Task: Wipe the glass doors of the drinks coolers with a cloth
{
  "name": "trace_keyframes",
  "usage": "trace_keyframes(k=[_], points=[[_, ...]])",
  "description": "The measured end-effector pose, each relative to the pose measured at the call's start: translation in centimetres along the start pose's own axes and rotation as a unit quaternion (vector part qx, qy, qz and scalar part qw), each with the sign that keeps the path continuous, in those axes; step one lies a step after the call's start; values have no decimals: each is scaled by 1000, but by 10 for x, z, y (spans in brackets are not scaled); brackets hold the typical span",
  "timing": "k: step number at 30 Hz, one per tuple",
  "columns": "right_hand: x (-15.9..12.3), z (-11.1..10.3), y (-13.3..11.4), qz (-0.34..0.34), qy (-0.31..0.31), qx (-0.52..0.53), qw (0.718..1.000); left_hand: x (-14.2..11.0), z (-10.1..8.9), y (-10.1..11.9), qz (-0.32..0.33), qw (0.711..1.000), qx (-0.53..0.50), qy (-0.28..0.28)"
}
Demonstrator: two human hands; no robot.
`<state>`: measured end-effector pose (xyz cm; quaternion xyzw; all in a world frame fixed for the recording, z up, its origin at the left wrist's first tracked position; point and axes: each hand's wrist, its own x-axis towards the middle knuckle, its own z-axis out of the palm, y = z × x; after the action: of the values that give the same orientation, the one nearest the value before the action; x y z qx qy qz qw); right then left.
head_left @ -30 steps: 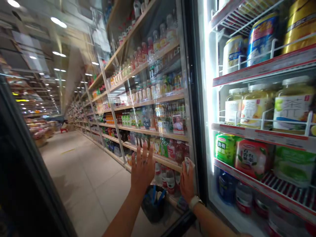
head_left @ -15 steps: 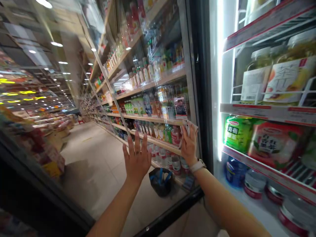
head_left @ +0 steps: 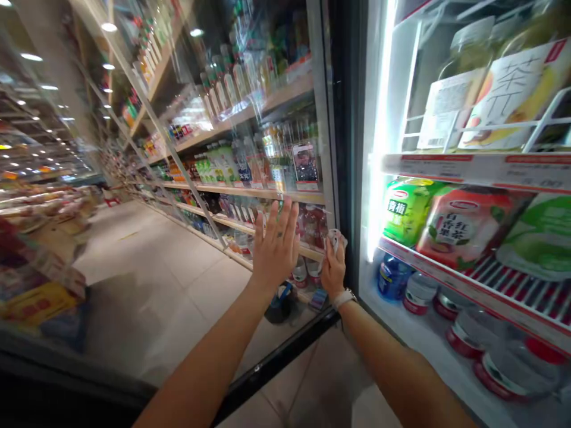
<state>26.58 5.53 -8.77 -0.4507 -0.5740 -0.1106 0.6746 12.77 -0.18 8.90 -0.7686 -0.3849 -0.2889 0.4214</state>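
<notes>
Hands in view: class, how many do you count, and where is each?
2. The left hand is spread before the glass door; the right hand holds a pale cloth near the door's upright frame.

Pale tiled floor (head_left: 178,255); long bottle-stocked shelves (head_left: 223,189), ceiling lights (head_left: 109,27), perhaps produce displays (head_left: 40,208) left, blurred.

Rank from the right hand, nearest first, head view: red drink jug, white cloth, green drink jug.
1. White cloth: in the right hand.
2. Green drink jug: left end of the shelf, hand's right.
3. Red drink jug: same shelf, farther right.
</notes>
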Motion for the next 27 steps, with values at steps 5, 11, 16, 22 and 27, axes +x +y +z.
trace_keyframes(k=[5, 11, 16, 22, 27], points=[[-8, 8, -27, 76, 9, -10, 997, -10, 30, 10, 45, 997, 12, -57], [18, 17, -67, 19, -35, 8, 999, -15, 33, 6, 43, 997, 10, -58], [6, 24, -50, 30, -16, -45, 998, -15, 34, 5, 46, 998, 15, -48], [-57, 27, -13, 97, 16, -61, 993, -16, 35, 6, 47, 998, 23, -34], [-85, 35, -12, 183, 32, -37, 982, -15, 32, 5, 52, 998, 28, -29]])
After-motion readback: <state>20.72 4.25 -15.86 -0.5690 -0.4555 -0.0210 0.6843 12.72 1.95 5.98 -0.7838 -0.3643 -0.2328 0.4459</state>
